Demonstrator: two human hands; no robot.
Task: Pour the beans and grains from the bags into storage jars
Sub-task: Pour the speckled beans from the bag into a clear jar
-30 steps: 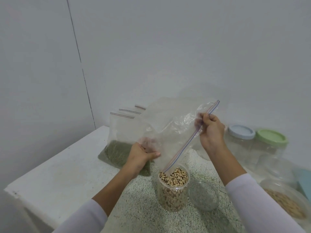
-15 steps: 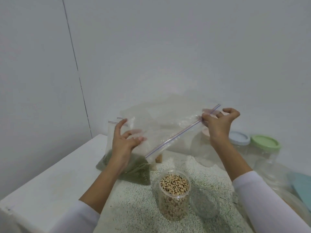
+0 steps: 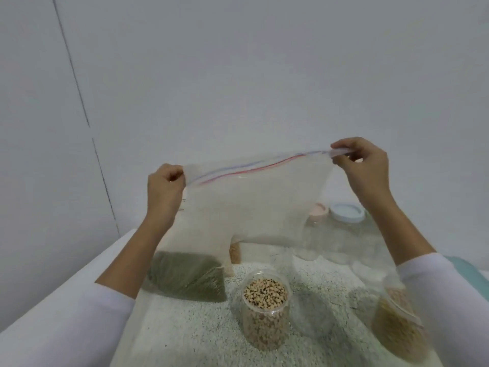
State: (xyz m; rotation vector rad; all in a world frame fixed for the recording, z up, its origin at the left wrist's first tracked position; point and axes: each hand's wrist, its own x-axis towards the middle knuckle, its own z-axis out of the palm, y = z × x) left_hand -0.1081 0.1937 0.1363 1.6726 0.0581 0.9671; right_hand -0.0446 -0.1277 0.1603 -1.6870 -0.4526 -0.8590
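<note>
An empty clear zip bag (image 3: 254, 205) hangs stretched in the air with its red and blue zip strip on top. My left hand (image 3: 165, 186) pinches its left top corner and my right hand (image 3: 362, 165) pinches its right top corner. Below it, on the speckled counter (image 3: 185, 337), stands an open clear jar (image 3: 265, 305) filled with black-eyed beans. A bag of green grains (image 3: 188, 276) leans at the back left, partly hidden by my left forearm. A clear container of tan grains (image 3: 397, 329) stands at the right.
Empty clear jars stand at the back right, one with a pale blue lid (image 3: 346, 212) and one with a pink lid (image 3: 317, 211). A clear lid (image 3: 315, 313) lies right of the bean jar. The white wall is close behind; the counter's white edge runs along the left.
Both hands raised the empty bag and turned it upright, zip strip now level on top. My left hand moved from the bag's side to pinch its top left corner.
</note>
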